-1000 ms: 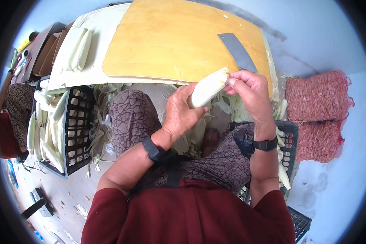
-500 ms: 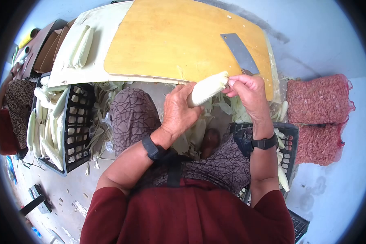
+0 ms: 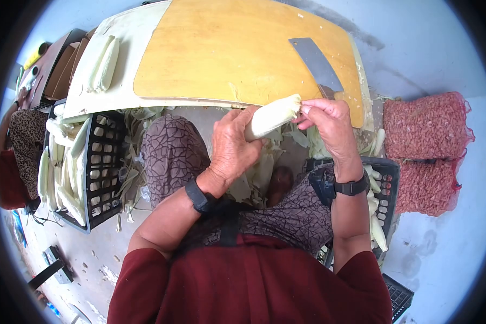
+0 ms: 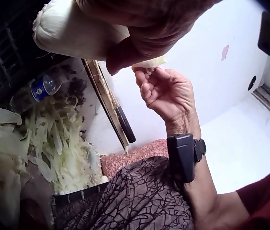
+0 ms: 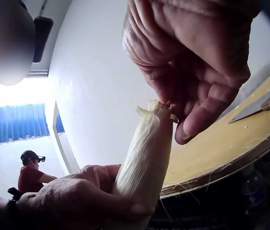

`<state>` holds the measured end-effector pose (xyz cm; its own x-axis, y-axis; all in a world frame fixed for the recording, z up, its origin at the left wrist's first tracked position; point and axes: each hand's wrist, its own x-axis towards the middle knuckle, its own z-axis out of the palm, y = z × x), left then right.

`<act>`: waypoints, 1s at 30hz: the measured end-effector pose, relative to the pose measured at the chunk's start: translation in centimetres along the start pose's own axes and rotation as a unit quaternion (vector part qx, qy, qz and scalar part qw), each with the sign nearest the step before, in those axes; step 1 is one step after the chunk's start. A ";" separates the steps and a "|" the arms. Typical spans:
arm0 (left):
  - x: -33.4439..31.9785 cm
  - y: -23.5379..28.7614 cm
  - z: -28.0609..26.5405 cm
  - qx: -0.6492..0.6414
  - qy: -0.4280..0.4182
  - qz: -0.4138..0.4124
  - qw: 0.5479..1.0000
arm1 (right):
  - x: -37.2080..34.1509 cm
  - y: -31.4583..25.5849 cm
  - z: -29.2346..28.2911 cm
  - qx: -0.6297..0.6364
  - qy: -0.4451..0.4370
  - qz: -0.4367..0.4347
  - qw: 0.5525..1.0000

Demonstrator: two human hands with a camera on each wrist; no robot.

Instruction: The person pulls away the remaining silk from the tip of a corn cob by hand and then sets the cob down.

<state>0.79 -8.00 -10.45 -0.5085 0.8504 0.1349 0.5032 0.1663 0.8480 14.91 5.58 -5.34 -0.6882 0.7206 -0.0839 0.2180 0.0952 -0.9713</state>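
A pale corn ear in its husk (image 3: 272, 116) is tilted up to the right in front of the table edge. The left hand (image 3: 233, 147) grips its lower part, fingers and thumb curled round it. At the cut upper end, the right hand (image 3: 331, 125) has thumb and fingertips pinched together. In the right wrist view, the right hand (image 5: 192, 62) touches small brownish bits at the tip of the ear (image 5: 144, 158), while the left hand (image 5: 77, 199) holds it from below. The left wrist view shows the ear (image 4: 77, 31) under the left hand (image 4: 149, 28).
A cleaver (image 3: 316, 65) lies on the yellow board (image 3: 216, 51), with two ears (image 3: 108, 65) on the white part to its left. Crates of ears stand at left (image 3: 103, 173) and right (image 3: 386, 183). Husks (image 4: 61, 143) litter the floor; red mesh sacks (image 3: 426, 127) stand at right.
The ear and left hand have shifted slightly left, and the ear leans a little lower. The right hand has stayed at its upper end.
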 end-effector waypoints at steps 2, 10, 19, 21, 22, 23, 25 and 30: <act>0.0 -0.1 0.0 0.018 0.003 0.005 1.000 | 0.1 0.1 -0.1 0.003 -0.002 0.000 1.000; -0.1 -0.2 -0.1 -0.015 0.002 -0.014 1.000 | -0.1 -0.1 0.6 0.012 -0.001 -0.005 1.000; -0.2 0.0 -0.4 -0.006 -0.003 -0.017 1.000 | -0.2 -0.1 0.5 0.028 -0.006 0.002 1.000; -0.2 -0.1 -0.3 0.003 -0.002 -0.014 1.000 | -0.3 0.0 0.5 0.012 -0.006 0.000 1.000; -0.3 -0.1 -0.3 0.008 0.004 -0.009 1.000 | -0.3 0.0 0.5 0.012 -0.006 0.000 1.000; -0.3 -0.1 -0.3 0.014 0.010 -0.004 1.000 | -0.3 0.0 0.5 0.011 -0.002 0.007 1.000; -0.3 -0.1 -0.2 0.032 0.013 0.000 0.999 | -0.3 0.0 0.5 0.010 0.002 0.015 1.000; -0.3 -0.3 -0.1 0.067 0.034 0.034 0.997 | -0.4 -0.3 0.7 0.016 0.014 0.032 0.999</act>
<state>0.74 -8.36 -10.70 -0.5138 0.8274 0.2268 0.6246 0.1796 0.7600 14.64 4.85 -5.19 -0.6533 0.7441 -0.1399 0.2388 0.0271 -0.9707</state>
